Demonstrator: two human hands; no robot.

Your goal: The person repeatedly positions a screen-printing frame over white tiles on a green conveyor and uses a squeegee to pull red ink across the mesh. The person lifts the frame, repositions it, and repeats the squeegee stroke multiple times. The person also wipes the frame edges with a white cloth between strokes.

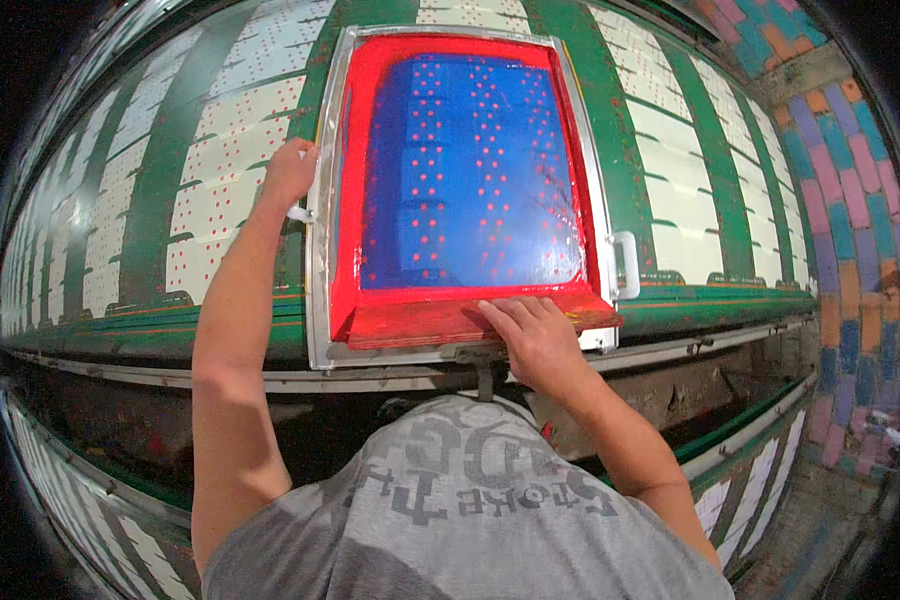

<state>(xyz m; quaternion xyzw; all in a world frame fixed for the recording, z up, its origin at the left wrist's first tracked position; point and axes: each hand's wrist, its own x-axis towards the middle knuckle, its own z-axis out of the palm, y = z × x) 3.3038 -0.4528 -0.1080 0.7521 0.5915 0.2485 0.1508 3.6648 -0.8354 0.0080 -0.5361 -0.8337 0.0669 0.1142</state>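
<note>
A screen printing frame (321, 250) with a pale metal rim lies on the long green table in front of me. Red ink borders its blue mesh (470, 180), and rows of red dots show across the mesh. At the frame's near end a red-stained squeegee (410, 333) lies crosswise. My right hand (542, 340) is closed over the right part of this squeegee, fingers on top. My left hand (292, 172) is wrapped round the frame's left side, just above a white handle (300, 214). Another white handle (626, 265) sticks out on the right side, untouched.
White cut pieces (675, 190) lie in columns on the green table (625, 180), many with red dots. A metal rail (150, 372) runs along its near edge. Behind me stands another table with pale pieces (100, 530). Coloured paving (840, 190) lies at the right.
</note>
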